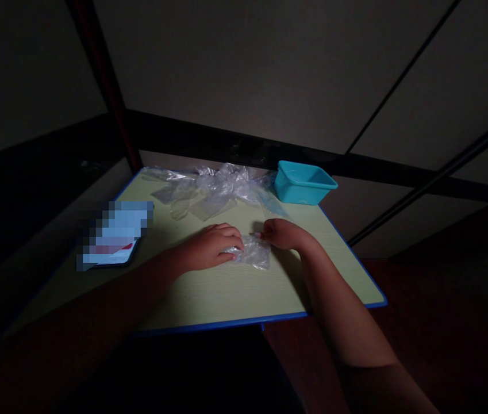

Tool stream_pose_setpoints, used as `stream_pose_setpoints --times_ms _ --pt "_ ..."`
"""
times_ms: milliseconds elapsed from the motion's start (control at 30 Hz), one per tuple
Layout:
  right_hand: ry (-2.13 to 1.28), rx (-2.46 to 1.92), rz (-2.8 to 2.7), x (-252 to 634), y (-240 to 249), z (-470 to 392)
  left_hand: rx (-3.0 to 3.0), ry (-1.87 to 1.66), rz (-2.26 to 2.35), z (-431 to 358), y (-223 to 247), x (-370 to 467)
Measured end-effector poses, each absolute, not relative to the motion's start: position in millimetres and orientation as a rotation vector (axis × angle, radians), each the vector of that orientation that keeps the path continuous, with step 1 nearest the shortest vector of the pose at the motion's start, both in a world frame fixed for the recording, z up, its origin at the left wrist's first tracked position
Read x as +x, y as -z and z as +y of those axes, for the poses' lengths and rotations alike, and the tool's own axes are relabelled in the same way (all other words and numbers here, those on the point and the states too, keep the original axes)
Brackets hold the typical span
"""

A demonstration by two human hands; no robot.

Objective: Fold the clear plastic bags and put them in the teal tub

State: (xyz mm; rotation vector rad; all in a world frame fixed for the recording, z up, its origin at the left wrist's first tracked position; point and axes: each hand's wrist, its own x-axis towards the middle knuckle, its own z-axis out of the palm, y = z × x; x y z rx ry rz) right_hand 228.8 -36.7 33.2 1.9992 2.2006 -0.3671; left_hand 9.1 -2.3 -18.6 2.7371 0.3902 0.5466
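A small clear plastic bag (256,253), crinkled and shiny, lies on the table between my two hands. My left hand (215,247) is closed over the bag's left end, its fingers curled and the thumb along the lower side. At the upper right corner of the bag, my right hand (284,233) has its fingers bent into a pinch on the edge. A pale, pinkish tip shows at that pinch; whether it is a fingernail or something held, I cannot tell. Farther back lies a loose heap of clear plastic bags (230,187).
A turquoise plastic basket (302,192) stands at the table's back right corner. On the left side lies a phone (116,236) with a lit, blurred-out screen. The light table (209,299) has a blue edge and stands against a panelled wall (235,69). The surroundings are dim.
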Motion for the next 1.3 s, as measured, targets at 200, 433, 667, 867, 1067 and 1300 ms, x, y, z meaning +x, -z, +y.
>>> stream_pose_setpoints --times_ms 200,433,667,867,1067,1300 --pt "0.638 2.085 2.352 233.0 -28.3 -35.6 2.728 -0.550 0.379 -3.0 17.8 9.3" --pt "1.069 2.022 2.230 237.8 -28.0 -36.1 2.735 -0.550 0.382 -1.1 21.1 9.4" --pt "0.869 2.039 2.150 229.3 -30.2 -36.6 2.750 -0.541 0.405 -1.7 19.6 10.4" --pt "0.422 2.024 2.157 221.9 -26.9 -34.1 2.748 -0.535 0.420 -2.3 18.6 11.1" --pt "0.322 2.013 2.165 220.1 -24.5 -34.0 2.735 -0.548 0.404 -1.7 20.0 10.7" --pt "0.362 2.003 2.193 222.7 -23.0 -34.0 2.701 -0.590 0.481 -4.2 18.1 10.1"
